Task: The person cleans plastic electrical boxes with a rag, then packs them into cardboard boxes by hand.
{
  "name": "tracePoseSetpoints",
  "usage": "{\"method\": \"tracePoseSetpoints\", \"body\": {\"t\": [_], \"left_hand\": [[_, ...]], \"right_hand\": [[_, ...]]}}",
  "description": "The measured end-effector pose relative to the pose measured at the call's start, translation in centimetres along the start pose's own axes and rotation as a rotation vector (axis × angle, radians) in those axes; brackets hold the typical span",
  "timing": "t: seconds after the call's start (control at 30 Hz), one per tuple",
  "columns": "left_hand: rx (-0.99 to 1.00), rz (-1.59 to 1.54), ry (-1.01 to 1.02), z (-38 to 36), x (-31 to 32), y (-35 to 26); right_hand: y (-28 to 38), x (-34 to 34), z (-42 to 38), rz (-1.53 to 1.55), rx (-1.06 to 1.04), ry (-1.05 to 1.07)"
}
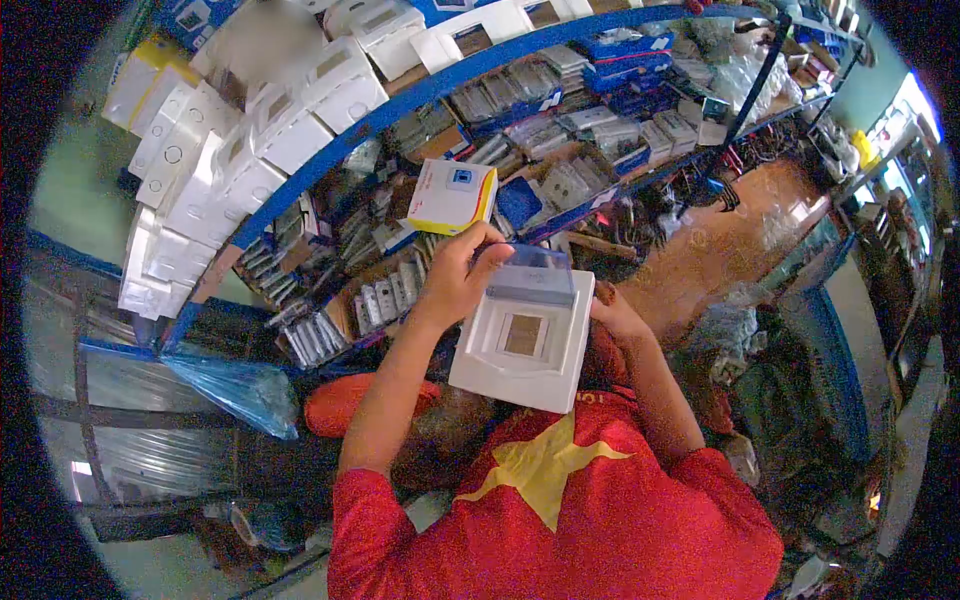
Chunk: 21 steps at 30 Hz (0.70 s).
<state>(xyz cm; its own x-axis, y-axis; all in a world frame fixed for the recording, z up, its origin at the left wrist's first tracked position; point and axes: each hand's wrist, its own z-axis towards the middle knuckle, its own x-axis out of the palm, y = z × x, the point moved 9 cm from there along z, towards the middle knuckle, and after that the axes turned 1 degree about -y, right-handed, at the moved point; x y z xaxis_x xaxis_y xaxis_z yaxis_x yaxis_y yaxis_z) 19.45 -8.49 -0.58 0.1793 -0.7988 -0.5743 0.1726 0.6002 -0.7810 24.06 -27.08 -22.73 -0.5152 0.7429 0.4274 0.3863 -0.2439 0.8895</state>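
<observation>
A white plastic electrical box (473,363) is tilted toward me in front of my chest, with a rectangular opening in its recessed middle. Its clear tinted cover (545,280) stands raised at the top edge. My left hand (466,268) is closed, thumb and fingers pinching the cover's left corner. On the other side, my right hand (618,312) grips the right edge of the box, its fingers partly hidden behind it. Just above my left hand is a white and yellow carton (450,193) with a blue picture on it.
A blue-edged shelf (420,88) curves across, bearing white boxes (283,130) on top. Below it sit many packed switch plates (385,300) and blue cartons (625,75). A plastic bag (240,385) hangs at left. Brown cardboard (725,240) lies at right, near loose cables.
</observation>
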Motion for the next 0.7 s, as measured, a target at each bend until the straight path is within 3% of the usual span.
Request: {"method": "tracePoseSetpoints", "body": {"t": [0.07,0.17,0.27,0.37,0.47,0.57,0.6,0.7], "left_hand": [[-0.041,-0.023,0.021,0.0,0.4,1.4],[0.157,-0.245,-0.085,0.0,0.3,2.1],[-0.140,-0.575,-0.081,-1.8,0.8,5.8],[-0.576,-1.234,-0.102,-6.7,6.7,11.4],[-0.608,-1.468,-0.114,-8.8,9.1,12.8],[-0.634,-1.725,-0.151,-10.4,11.6,13.0],[-0.597,-1.623,-0.269,-10.1,9.9,9.4],[-0.377,-1.597,-0.194,-9.3,9.0,9.7]], "right_hand": [[0.5,0.9,0.0,0.109,-0.010,0.049],[0.6,1.0,0.0,0.128,0.033,0.074],[2.2,1.5,-0.8,0.171,0.042,-0.025],[1.9,1.3,-0.4,0.219,0.118,-0.082],[3.5,1.7,2.0,0.040,-0.121,-0.008],[6.2,2.6,3.0,-0.148,-0.151,-0.133],[6.6,2.8,3.5,-0.132,-0.165,-0.161],[10.3,4.7,1.8,0.017,-0.208,-0.334]]}}
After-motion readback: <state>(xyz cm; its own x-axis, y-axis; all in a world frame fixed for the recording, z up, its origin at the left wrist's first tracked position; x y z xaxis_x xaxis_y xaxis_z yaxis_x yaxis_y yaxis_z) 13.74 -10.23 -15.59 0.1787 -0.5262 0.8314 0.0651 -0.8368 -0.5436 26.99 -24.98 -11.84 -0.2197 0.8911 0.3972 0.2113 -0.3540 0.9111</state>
